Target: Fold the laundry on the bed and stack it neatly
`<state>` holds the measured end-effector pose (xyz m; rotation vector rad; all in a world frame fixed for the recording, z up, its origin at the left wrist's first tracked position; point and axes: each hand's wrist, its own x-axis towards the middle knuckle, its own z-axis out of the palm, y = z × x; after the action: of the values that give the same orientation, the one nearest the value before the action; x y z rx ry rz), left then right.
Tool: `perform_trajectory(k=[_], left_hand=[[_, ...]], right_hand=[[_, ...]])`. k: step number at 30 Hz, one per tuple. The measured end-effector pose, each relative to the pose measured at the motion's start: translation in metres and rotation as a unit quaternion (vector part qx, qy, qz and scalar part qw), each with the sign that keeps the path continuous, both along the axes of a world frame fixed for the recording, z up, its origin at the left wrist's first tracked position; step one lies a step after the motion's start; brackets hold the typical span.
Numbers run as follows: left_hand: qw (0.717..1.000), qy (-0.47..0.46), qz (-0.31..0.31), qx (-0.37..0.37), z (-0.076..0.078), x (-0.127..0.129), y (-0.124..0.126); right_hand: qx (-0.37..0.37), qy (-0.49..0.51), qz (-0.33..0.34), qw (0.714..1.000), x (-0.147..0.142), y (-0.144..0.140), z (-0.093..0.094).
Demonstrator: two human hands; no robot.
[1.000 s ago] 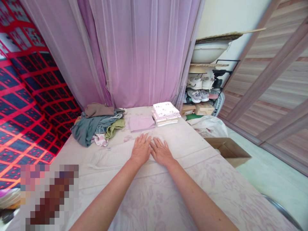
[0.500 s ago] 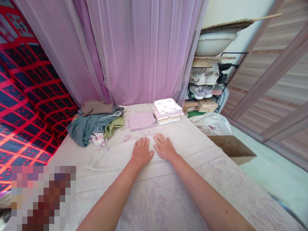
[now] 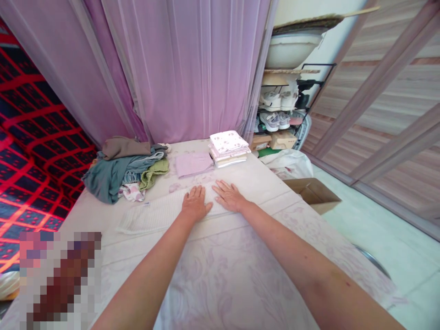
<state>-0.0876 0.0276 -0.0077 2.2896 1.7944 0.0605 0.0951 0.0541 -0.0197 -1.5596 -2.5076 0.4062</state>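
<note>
White ribbed cloth lies flat on a pale bed, its long side running crosswise before the person. The left hand and right hand rest palm-down on it, well apart from the cloth's left end. Flat palms, rather than a pinch, probably serve to spread the pressure and keep the thin fabric even. Beyond it, a lilac cloth lies beside a neat stack of folded cloths; squared edges presumably let the stack sit steadily. A loose heap of clothes occupies the far left, perhaps to keep it separate from the folded pieces. Relative to the fingers: the ribbed cloth is beneath them and shows between the hands. Both hands have extended fingers, thumbs held away, clamped on nothing; the cloth's right edge is hard to tell.
</note>
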Motion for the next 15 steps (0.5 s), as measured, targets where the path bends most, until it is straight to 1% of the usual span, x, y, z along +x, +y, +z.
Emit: perform_trajectory(k=[1, 3, 5, 6, 8, 11, 13, 15], left_hand=[[1.0, 0.01, 0.003, -0.006, 0.002, 0.001, 0.0], [1.0, 0.03, 0.006, -0.003, 0.004, 0.003, 0.0], [0.999, 0.044, 0.006, 0.01, 0.006, 0.006, -0.002], [0.999, 0.05, 0.008, 0.015, 0.006, 0.006, -0.003], [0.998, 0.059, 0.013, 0.014, 0.008, 0.007, -0.003], [0.997, 0.073, 0.016, 0.006, 0.01, 0.006, -0.003], [0.997, 0.077, 0.009, 0.01, 0.01, 0.006, -0.002], [0.997, 0.072, 0.005, 0.018, 0.01, 0.006, -0.001]], right_hand=[[-0.011, 0.032, -0.011, 0.999, 0.003, 0.003, 0.002], [-0.013, 0.127, -0.06, 0.99, 0.013, 0.006, 0.004], [0.002, 0.204, -0.115, 0.972, 0.024, 0.001, 0.003], [0.012, 0.222, -0.133, 0.966, 0.03, -0.006, 0.001], [0.03, 0.206, -0.145, 0.967, 0.037, -0.024, -0.004], [0.055, 0.121, -0.15, 0.98, 0.038, -0.052, -0.011], [0.06, 0.076, -0.156, 0.983, 0.034, -0.063, -0.011], [0.059, 0.055, -0.156, 0.984, 0.031, -0.068, -0.009]])
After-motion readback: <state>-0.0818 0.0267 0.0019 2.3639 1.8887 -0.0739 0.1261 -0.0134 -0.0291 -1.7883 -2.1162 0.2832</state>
